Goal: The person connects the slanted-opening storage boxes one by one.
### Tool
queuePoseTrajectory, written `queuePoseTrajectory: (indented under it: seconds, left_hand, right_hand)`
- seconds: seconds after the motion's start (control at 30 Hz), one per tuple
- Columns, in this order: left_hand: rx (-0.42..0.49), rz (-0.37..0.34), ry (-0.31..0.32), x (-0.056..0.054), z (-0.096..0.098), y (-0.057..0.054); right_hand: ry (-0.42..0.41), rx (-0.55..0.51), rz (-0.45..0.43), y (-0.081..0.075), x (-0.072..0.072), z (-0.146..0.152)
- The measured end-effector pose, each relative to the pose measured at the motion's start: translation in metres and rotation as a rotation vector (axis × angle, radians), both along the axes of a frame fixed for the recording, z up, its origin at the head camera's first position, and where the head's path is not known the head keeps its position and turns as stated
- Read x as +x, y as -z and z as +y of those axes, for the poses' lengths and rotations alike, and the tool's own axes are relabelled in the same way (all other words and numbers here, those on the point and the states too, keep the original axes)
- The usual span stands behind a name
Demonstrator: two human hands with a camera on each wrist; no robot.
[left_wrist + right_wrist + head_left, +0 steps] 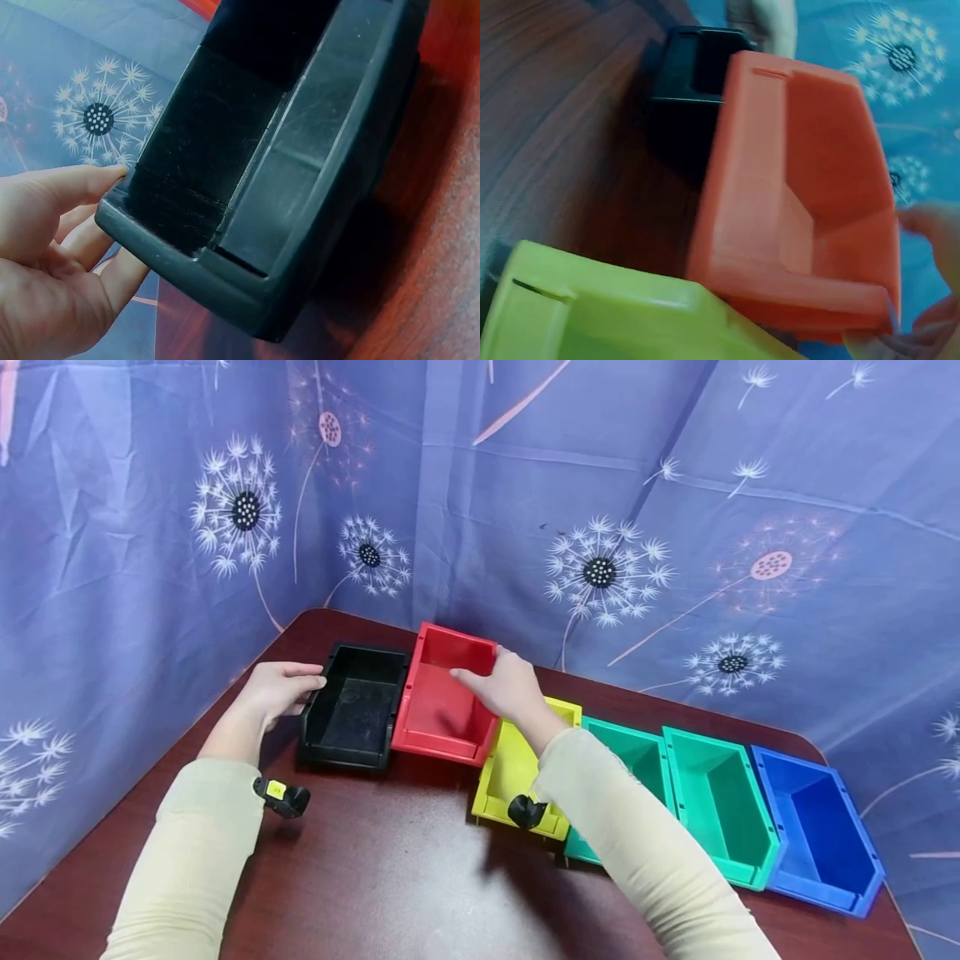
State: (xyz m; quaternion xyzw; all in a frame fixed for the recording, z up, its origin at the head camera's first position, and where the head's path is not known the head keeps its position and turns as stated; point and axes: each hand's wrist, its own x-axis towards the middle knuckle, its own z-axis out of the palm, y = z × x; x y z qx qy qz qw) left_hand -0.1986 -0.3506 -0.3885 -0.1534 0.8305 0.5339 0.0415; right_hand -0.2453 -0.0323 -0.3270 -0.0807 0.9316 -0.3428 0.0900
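Observation:
My left hand [273,692] holds the left side wall of a black plastic bin [352,714]. In the left wrist view the thumb [112,174] is at the rim, while the other fingers go behind the outer wall. Right beside that bin is a red bin [438,697], its right wall gripped by my right hand [513,687]. The thumb reaches over the red bin's inside, and its fingers are mostly hidden behind the wall. The red bin's front corner overlaps the yellow bin [517,768] in the head view; whether it touches the table cannot be told. Both held bins look empty.
Two green bins [720,810] and a blue bin [817,831] continue the row to the right on the dark red-brown table [375,868]. A purple-blue curtain with dandelions [487,527] hangs behind the table's back and left edges.

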Motion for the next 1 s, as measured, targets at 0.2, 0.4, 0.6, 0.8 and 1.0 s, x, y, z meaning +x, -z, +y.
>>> queuePoseTrajectory:
  seconds: [0.2,0.4,0.6,0.8,1.0]
  left_hand:
    - [0.002,-0.014,0.006,0.002,0.0,0.0]
    - [0.004,-0.021,0.016,0.004,0.002,-0.002]
    - [-0.011,-0.007,0.026,0.003,0.002,-0.002]
    - [-0.019,-0.009,0.045,0.002,0.004,-0.001]
    - [-0.038,-0.001,0.044,0.0,0.003,-0.003]
  right_hand:
    - [-0.011,0.106,0.044,0.008,0.008,-0.021]
    - [-0.014,0.228,0.051,0.012,0.008,-0.035]
    - [-0.143,0.335,0.145,0.009,0.0,-0.04]
    - [-0.309,0.374,0.168,0.004,-0.008,-0.04]
    - [-0.347,0.424,0.166,-0.002,-0.015,-0.042]
